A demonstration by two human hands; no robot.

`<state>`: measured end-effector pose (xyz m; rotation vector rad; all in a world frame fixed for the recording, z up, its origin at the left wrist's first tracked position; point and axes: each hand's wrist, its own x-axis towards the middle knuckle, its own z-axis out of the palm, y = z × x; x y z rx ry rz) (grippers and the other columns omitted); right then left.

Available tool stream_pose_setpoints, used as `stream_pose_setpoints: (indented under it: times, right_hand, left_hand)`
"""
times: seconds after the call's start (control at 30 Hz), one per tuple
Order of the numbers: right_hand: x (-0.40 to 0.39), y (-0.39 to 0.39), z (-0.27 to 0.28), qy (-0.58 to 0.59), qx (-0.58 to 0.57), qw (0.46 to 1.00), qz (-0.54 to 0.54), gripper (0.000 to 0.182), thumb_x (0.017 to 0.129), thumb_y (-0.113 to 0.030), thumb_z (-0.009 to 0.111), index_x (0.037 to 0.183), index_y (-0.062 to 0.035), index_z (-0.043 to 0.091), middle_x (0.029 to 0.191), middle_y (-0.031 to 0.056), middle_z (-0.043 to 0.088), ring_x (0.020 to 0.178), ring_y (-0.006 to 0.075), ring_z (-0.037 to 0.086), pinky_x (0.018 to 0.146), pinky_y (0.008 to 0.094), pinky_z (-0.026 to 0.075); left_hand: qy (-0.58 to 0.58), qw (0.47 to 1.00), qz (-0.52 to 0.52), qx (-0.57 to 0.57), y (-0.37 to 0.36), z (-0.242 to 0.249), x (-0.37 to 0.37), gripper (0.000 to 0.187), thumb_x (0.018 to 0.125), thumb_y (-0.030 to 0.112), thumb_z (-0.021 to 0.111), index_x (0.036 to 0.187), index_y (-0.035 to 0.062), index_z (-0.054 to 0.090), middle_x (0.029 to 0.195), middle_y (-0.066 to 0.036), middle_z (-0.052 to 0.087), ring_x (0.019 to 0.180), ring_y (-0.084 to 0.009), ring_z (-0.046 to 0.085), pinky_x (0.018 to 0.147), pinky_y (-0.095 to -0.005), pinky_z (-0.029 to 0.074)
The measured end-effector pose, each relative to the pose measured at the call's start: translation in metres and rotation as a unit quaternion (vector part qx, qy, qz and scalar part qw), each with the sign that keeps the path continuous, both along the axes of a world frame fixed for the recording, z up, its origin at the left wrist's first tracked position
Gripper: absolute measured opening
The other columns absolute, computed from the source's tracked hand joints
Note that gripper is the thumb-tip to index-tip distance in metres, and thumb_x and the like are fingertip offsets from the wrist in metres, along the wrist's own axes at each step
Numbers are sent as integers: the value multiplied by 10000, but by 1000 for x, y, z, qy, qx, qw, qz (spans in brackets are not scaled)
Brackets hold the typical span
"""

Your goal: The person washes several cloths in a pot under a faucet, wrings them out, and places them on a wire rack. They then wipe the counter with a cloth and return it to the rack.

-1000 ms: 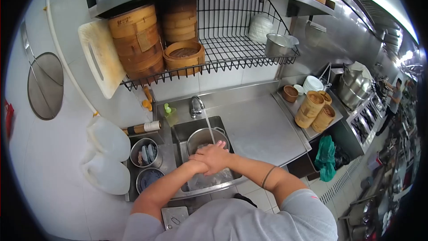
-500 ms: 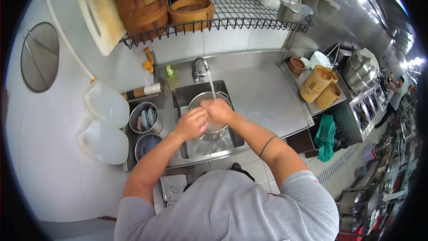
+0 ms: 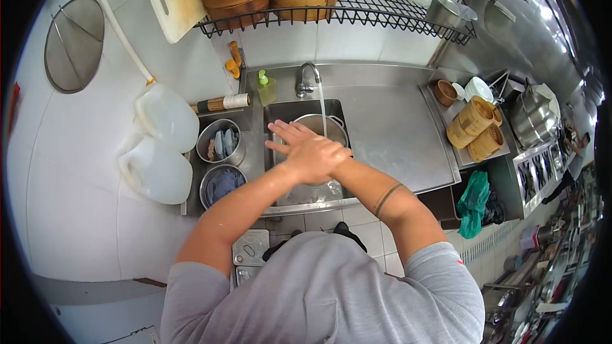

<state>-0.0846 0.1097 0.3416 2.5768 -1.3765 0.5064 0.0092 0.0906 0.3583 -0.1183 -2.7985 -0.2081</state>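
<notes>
My left hand point(image 3: 315, 158) lies across the back of my right hand near the wrist, its fingers curled around it. From under it, the fingers of my right hand point(image 3: 287, 135) stretch out to the upper left, spread and holding nothing. Both hands are over the sink point(image 3: 275, 111), in front of a metal pot point(image 3: 341, 129) standing in it. Water runs from the tap point(image 3: 308, 76) down into the pot. My hands and forearms hide part of the pot and basin.
A green-topped soap bottle point(image 3: 266, 88) stands behind the sink. Left of it are two metal pots, one holding cloths point(image 3: 223, 143), and white plastic jugs point(image 3: 167, 118). Bamboo steamers point(image 3: 303, 0) sit on a wire rack above. Steel counter point(image 3: 395, 127) extends right; another person point(image 3: 577, 153) stands far right.
My left hand has slid from the other hand's fingers up toward its wrist, and the right fingers have straightened and spread. The view has shifted; water keeps running.
</notes>
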Motion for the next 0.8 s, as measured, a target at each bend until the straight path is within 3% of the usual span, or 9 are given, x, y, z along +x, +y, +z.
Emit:
stream_pose_setpoints:
  times: [0.1, 0.27, 0.33, 0.37, 0.4, 0.47, 0.53, 0.6, 0.8]
  right_hand:
    - [-12, 16, -14, -18, -34, 999, 34, 508, 870, -196, 604, 1363, -83, 563, 1508, 164, 440, 1360, 330, 442, 1116, 470, 370]
    - [-33, 46, -52, -77, 43, 996, 16, 456, 882, -192, 585, 1315, -53, 590, 1488, 166, 461, 1293, 334, 502, 1066, 444, 426]
    - [-37, 73, -66, -153, 219, 963, -32, 397, 876, -182, 572, 1235, -20, 627, 1455, 177, 486, 1194, 358, 561, 993, 431, 482]
    - [-37, 80, -69, -125, 89, 987, 56, 352, 833, -104, 600, 1172, -30, 659, 1387, 176, 547, 1172, 362, 585, 980, 431, 500]
    - [-36, 92, -65, -126, 92, 986, 54, 352, 833, -104, 600, 1172, -30, 659, 1387, 176, 547, 1172, 362, 585, 980, 431, 500]
    - [-37, 122, -63, -171, 35, 984, -27, 344, 826, -17, 640, 1166, -60, 663, 1374, 175, 551, 1161, 383, 589, 985, 441, 508]
    - [-55, 149, -94, -203, 44, 974, -86, 389, 793, 51, 634, 1161, -68, 672, 1375, 194, 546, 1160, 371, 593, 968, 433, 522]
    - [-72, 181, -118, -329, 51, 902, -275, 401, 790, 25, 633, 1176, -77, 666, 1351, 200, 564, 1201, 382, 579, 1003, 448, 498]
    - [-111, 289, -197, -465, -67, 676, -568, 326, 809, 43, 592, 1105, -68, 672, 1129, 158, 628, 944, 259, 649, 776, 330, 555]
  left_hand:
    - [112, 994, -4, -22, -20, -4, 15, 722, 625, 311, 862, 1271, 114, 607, 1129, -85, 671, 1032, -269, 665, 927, -411, 496]
    - [44, 997, 60, -12, -13, -28, 27, 557, 733, 254, 777, 1257, 158, 616, 1109, -43, 683, 1018, -256, 671, 892, -435, 509]
    - [1, 996, 84, 6, -13, -56, 38, 486, 780, 241, 742, 1245, 167, 622, 1089, -48, 690, 1000, -268, 679, 868, -448, 520]
    - [-23, 987, 134, 83, -16, -76, 46, 418, 794, 213, 742, 1194, 142, 644, 1071, -70, 698, 976, -296, 680, 843, -445, 532]
    - [-47, 969, 183, 158, -21, -97, 54, 350, 807, 184, 742, 1142, 116, 667, 1053, -92, 705, 953, -325, 681, 818, -442, 543]
    - [40, 947, 219, 231, -23, -138, 77, 142, 896, 148, 649, 1017, 85, 688, 927, -150, 711, 866, -383, 678, 744, -481, 540]
    - [49, 929, 276, 243, -15, -146, 109, 174, 944, 222, 601, 960, 70, 682, 938, -175, 714, 851, -388, 681, 735, -485, 537]
    - [53, 896, 347, 274, -1, -152, 140, 233, 973, 257, 581, 898, 45, 646, 861, -199, 688, 798, -411, 668, 675, -490, 511]
    - [31, 826, 449, 338, 49, -158, 209, 368, 960, 304, 624, 730, 23, 568, 623, -195, 561, 574, -375, 579, 545, -456, 415]
